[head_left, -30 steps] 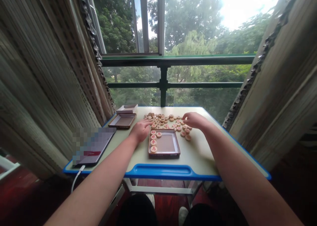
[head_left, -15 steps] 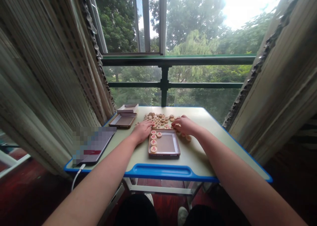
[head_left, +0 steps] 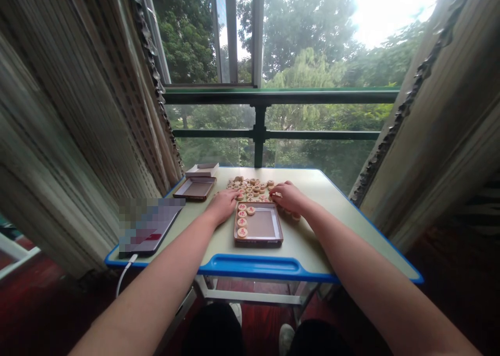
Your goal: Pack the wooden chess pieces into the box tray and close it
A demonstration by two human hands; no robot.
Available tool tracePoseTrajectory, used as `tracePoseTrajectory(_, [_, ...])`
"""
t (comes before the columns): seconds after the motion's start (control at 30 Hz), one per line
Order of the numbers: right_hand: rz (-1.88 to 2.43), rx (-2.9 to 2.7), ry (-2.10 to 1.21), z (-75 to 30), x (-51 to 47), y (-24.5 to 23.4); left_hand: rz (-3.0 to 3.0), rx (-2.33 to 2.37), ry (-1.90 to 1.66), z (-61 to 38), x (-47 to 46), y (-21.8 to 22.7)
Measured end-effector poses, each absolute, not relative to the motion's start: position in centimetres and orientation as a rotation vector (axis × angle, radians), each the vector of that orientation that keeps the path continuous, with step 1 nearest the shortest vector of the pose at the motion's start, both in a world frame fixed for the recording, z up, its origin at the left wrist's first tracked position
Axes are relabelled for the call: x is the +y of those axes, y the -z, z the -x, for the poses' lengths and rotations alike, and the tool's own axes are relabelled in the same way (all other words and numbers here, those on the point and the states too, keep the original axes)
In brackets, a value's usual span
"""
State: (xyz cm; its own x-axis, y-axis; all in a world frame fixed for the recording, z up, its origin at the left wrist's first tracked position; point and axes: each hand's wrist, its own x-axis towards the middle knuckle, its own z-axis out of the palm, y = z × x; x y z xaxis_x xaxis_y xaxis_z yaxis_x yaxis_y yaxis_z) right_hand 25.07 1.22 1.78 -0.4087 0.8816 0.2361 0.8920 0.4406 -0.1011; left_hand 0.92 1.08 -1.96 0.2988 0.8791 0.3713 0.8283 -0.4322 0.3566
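Several round wooden Chinese chess pieces [head_left: 255, 189] lie in a loose cluster in the middle of the table. In front of them is a shallow box tray [head_left: 278, 241] with several red-marked pieces [head_left: 242, 222] along its left side and a single piece [head_left: 250, 211] beside that column. At the tray's far left corner, my left hand [head_left: 222, 205] has its fingertips closed against a red-marked piece [head_left: 239, 195]. Across from it, my right hand [head_left: 289, 196] pinches a piece [head_left: 276, 194] at the cluster's right edge. Its wrist partly covers more pieces [head_left: 296, 217].
A brown box lid [head_left: 195, 195] and a white box part [head_left: 202, 169] lie at the back left. A tablet-like device [head_left: 156, 233] with a white cable [head_left: 125, 271] rests on the left. The table has a blue rim [head_left: 253, 265]; curtains and a railed window stand beyond.
The left fingertips have drawn slightly left, with the red-marked piece at them. My right hand has shifted a little left, and a piece now shows at its fingertips.
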Motion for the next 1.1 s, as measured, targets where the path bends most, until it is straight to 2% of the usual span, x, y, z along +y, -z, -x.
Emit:
tracePoseTrajectory(0.37, [1.618,-2.307,-0.151,-25.2,1.8,-1.2,-2.589,1.617,-0.845,-0.8,1.0,1.6])
tracePoseTrajectory(0.53, [1.797,-2.272,-0.102,-26.8,1.9,-3.1,-2.607,1.72,-0.819,-0.6,1.4,2.3])
tracePoseTrajectory(0.67, [2.026,-2.315,-0.248,-27.2,0.8,-5.0,-2.617,1.735,-0.763,-0.7,1.6,2.5])
tracePoseTrajectory(0.8, [2.0,-2.417,-0.415,-26.5,-0.2,-5.6,-2.567,1.766,-0.79,-0.9,1.3,2.2])
tracePoseTrajectory(1.1, [1.98,-2.48,-0.383,-26.3,-0.5,-5.7,-2.536,1.708,-0.747,-1.1,0.5,1.4])
